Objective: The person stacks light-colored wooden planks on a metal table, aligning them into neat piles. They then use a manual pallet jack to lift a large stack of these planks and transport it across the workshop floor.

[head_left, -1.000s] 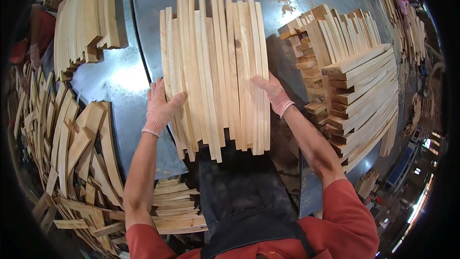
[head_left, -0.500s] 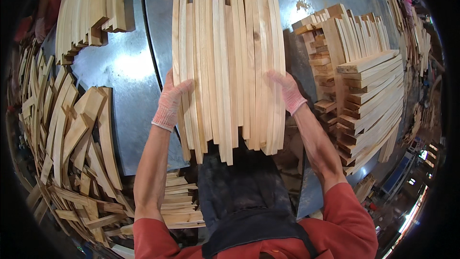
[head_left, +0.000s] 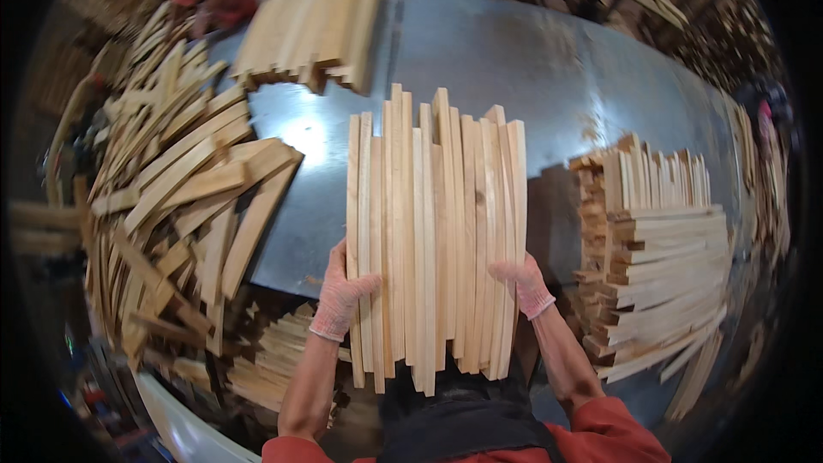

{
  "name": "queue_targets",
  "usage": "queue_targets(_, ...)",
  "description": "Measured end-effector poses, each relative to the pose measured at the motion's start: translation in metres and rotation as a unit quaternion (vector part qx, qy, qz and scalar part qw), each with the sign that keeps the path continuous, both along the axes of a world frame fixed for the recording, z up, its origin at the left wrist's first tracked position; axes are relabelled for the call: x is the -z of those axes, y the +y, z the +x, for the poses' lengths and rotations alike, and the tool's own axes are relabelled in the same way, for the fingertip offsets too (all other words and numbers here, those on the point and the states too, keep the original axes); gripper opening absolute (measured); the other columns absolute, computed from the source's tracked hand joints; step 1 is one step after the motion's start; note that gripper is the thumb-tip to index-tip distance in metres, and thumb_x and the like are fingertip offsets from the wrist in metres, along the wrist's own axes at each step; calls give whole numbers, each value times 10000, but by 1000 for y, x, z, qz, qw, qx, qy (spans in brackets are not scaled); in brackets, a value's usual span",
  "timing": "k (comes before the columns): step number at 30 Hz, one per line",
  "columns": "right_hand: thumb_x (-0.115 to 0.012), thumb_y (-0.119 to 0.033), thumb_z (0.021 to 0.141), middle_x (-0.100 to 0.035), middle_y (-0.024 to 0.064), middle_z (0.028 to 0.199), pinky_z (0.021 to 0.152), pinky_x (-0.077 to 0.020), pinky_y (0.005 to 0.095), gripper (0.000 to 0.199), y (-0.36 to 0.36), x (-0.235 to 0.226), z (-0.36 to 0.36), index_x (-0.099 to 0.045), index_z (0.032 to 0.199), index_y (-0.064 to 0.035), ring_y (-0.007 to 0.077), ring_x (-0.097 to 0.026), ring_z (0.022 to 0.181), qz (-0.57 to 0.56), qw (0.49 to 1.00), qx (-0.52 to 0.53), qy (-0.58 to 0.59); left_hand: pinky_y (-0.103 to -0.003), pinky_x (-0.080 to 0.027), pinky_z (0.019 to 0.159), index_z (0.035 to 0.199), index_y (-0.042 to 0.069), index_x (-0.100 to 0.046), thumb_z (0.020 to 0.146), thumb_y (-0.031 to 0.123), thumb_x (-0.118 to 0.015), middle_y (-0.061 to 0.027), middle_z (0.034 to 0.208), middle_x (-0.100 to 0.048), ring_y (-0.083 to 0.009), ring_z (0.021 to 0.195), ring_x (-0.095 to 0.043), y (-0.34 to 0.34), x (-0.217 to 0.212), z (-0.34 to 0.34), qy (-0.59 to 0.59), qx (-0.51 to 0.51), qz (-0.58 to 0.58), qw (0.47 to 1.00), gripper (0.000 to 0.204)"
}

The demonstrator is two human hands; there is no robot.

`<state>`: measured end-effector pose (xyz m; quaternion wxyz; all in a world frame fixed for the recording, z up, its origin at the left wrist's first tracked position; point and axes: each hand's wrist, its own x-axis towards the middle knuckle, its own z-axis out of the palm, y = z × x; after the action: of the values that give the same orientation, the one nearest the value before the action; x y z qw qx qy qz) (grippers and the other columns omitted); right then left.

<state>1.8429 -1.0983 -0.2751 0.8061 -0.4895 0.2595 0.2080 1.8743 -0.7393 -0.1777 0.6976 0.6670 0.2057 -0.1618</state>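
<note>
Both hands, in thin pink gloves, press a row of pale wooden slats (head_left: 433,231) from either side. The left hand (head_left: 340,296) lies flat on the outermost slat at that edge, its fingers (head_left: 360,285) spread and curled slightly over the face of the wood. The right hand (head_left: 525,283) mirrors it on the opposite edge, fingers together and bent against the last slat. Between the two sets of fingers the slats stand side by side on edge, their far ends uneven, resting on a grey metal table (head_left: 531,77).

Beyond the right fingers, well apart: a neat crosswise stack of slats (head_left: 660,266). Out past the left fingers: a loose heap of curved pieces (head_left: 171,197). Far ahead of the fingertips: another bundle (head_left: 313,26).
</note>
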Motion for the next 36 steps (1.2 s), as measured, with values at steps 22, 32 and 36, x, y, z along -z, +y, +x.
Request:
queue_targets(22, -776, -146, 756, -709, 128, 1188, 899, -598, 386, 679, 349, -214, -254, -583, 1377, 50, 266, -721, 1017, 107, 831, -511, -194, -369, -527, 1058, 1623, 49, -366, 774, 153, -881, -92, 1356, -628, -226, 1221, -629, 158, -119, -600, -226, -494, -6, 840, 999)
queue_targets(32, -830, -158, 887, -743, 71, 993, 796, -598, 332, 460, 535, -237, -530, -635, 1280, -19, 180, -718, 879, 53, 685, -701, -191, -413, -590, 990, 1455, -3, -491, 851, 83, -714, -165, 1299, -664, -286, 1131, -695, 209, -132, -931, -189, -646, -20, 739, 649)
queue_targets(36, -827, -104, 878, -712, 95, 1005, 773, -604, 334, 406, 606, -185, -598, -591, 1201, -30, 202, -710, 893, 61, 672, -728, -116, -377, -585, 973, 1456, 0, -526, 854, 142, -778, -127, 1256, -690, -251, 1095, -703, 263, -116, -1005, -93, -640, 61, 760, 667)
